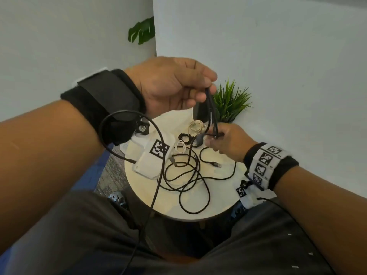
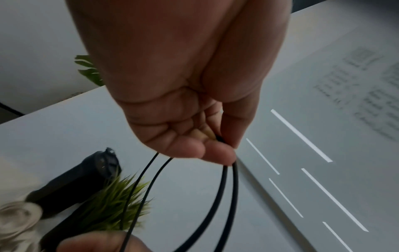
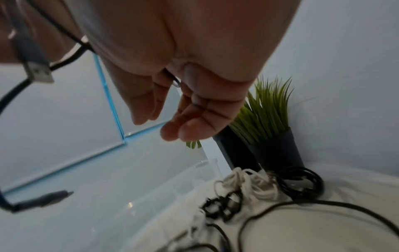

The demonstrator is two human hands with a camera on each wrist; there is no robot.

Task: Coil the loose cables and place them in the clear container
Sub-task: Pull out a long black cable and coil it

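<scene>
A long black cable (image 1: 184, 175) lies in loose loops on the round white table (image 1: 218, 203). My left hand (image 1: 206, 88) is raised above the table and pinches the top of several hanging loops of that black cable (image 2: 228, 187). Below it my right hand (image 1: 215, 136) pinches the bottom of the same loops; a USB plug (image 3: 38, 73) dangles beside it. The clear container (image 3: 116, 110), with blue-tinted edges, stands just behind my right hand. Small coiled cables sit at the table's back: a white one (image 1: 195, 125), a black one (image 3: 301, 182) and a knobbly black one (image 1: 185, 137).
A potted grass plant (image 1: 230, 102) and a black cylinder (image 1: 199, 112) stand at the back against the wall. A white box with a printed marker (image 1: 151, 161) lies on the table's left side. The thin lead of my left wrist camera (image 1: 158, 139) hangs over the table's left edge.
</scene>
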